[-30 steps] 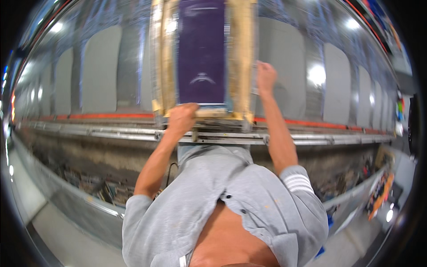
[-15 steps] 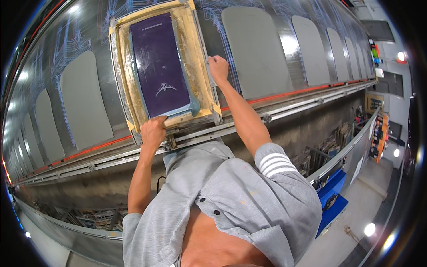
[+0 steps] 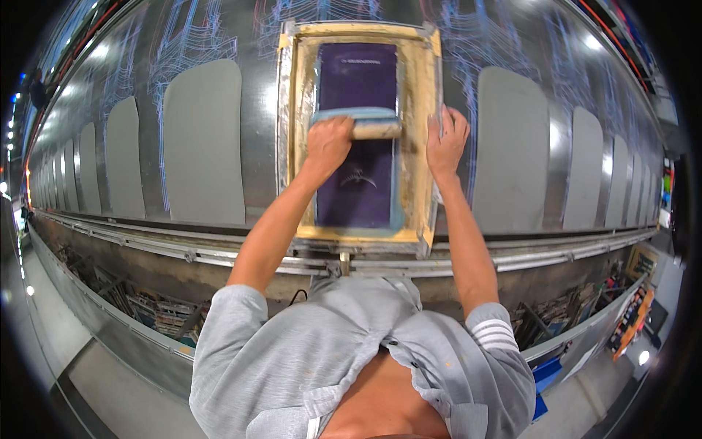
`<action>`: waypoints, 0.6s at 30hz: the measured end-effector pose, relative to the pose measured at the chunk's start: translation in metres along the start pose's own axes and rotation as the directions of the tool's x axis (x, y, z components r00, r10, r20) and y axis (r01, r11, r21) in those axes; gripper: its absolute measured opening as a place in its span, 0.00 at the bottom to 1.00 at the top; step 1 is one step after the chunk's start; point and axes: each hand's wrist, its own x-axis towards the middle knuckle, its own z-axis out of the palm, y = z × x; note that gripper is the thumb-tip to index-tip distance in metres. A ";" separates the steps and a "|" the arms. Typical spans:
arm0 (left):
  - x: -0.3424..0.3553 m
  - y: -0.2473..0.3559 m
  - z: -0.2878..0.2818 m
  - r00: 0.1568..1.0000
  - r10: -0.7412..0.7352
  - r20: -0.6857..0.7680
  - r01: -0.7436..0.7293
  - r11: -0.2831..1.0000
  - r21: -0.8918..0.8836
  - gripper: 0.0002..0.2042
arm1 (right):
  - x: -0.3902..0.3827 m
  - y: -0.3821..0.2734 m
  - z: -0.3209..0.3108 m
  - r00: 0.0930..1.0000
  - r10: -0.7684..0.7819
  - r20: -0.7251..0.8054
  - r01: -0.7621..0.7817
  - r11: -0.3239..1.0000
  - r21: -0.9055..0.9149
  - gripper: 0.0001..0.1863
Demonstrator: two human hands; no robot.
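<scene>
A screen-printing frame (image 3: 414, 219) lies flat on the long table, its rim covered with yellowish tape. Inside it is a dark purple mesh (image 3: 358, 80) with a small pale curved design near its close end. My left hand (image 3: 330, 143) is closed round the left part of a squeegee (image 3: 377, 132), which has a wooden handle and a light blue blade edge. The squeegee lies across the mesh, a little beyond its middle. My right hand (image 3: 448, 143) grips the right side rail of the frame, its fingers bent over the edge.
Rounded grey flat panels lie in a row on the table, one left (image 3: 205, 146) and one right (image 3: 510, 146) of the frame. A metal rail (image 3: 241, 256) runs along the near table edge. Below it stand stored frames (image 3: 157, 311). Blue bins (image 3: 545, 374) are at lower right.
The squeegee in my left hand has moved from the mesh's near end to beyond its middle. My right hand stays on the frame's right side. The view has turned and shifted.
</scene>
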 end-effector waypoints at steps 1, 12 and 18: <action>0.027 -0.015 0.007 0.999 -0.009 0.036 0.008 1.000 0.010 0.07 | 0.027 -0.013 -0.001 0.995 -0.098 0.004 0.098 0.994 0.045 0.19; 0.260 -0.091 0.000 0.951 -0.070 0.302 0.023 0.987 0.156 0.10 | 0.257 -0.054 0.117 0.601 -0.237 0.763 0.364 0.931 0.002 0.18; 0.194 -0.071 0.002 0.967 -0.026 0.252 -0.003 0.993 0.115 0.09 | 0.188 -0.050 0.110 0.632 -0.255 0.732 0.410 0.912 -0.036 0.13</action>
